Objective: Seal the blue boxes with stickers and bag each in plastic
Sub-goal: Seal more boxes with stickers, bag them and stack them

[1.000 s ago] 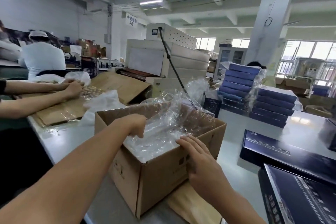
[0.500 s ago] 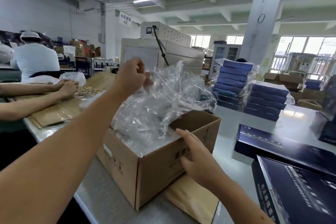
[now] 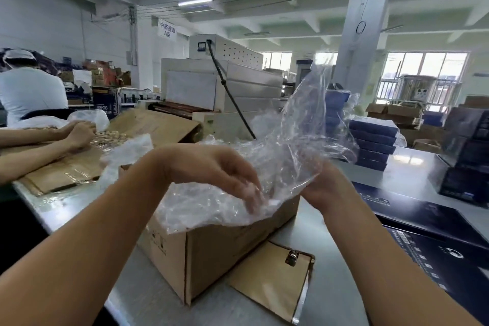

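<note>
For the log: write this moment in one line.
plastic bag: above cardboard box | right hand: holds bag | left hand: at bag edge, grip blurred

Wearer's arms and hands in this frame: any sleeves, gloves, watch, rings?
Left hand and right hand are bare, with no gloves and no rings that I can make out. Both forearms are uncovered to the frame edge; no sleeve, watch or band shows.

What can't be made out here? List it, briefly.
Head view:
Inside the cardboard box: covered by the plastic bag.
Fingertips of the left hand: motion-blurred, grip unclear.
The far stack of blue boxes: smeared behind the bag.
The nearest dark box: cut off by right and bottom edges.
</note>
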